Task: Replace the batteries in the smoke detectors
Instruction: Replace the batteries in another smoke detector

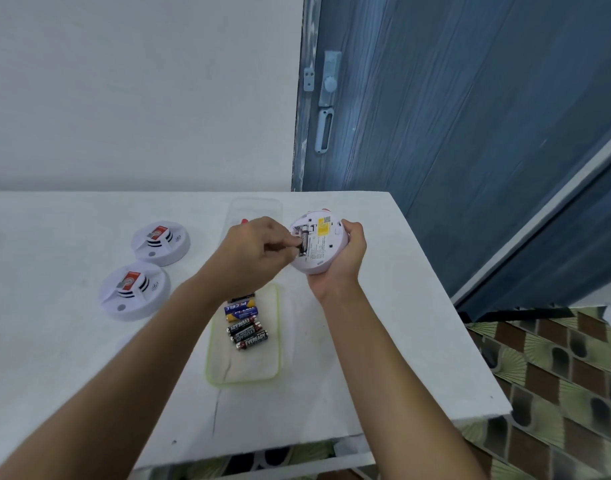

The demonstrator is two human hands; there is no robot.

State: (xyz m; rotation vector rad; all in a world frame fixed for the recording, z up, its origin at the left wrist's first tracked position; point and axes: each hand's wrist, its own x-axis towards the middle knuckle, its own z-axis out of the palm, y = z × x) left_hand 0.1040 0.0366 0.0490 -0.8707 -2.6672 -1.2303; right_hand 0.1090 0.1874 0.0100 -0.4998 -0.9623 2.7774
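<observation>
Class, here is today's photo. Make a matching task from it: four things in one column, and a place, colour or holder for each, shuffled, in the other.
Things
1. upturned smoke detector
2. loose batteries
3. door
4. battery at the compartment

Matches
A. blue
B. pinched by the left hand
C. in the green-rimmed tray
D. held in the right hand

Pairs: 1-D, 2-C, 3-A, 4-B

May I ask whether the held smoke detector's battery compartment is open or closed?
Open: no cover on the smoke detector; its battery lies exposed, pinched by the left hand.
</observation>
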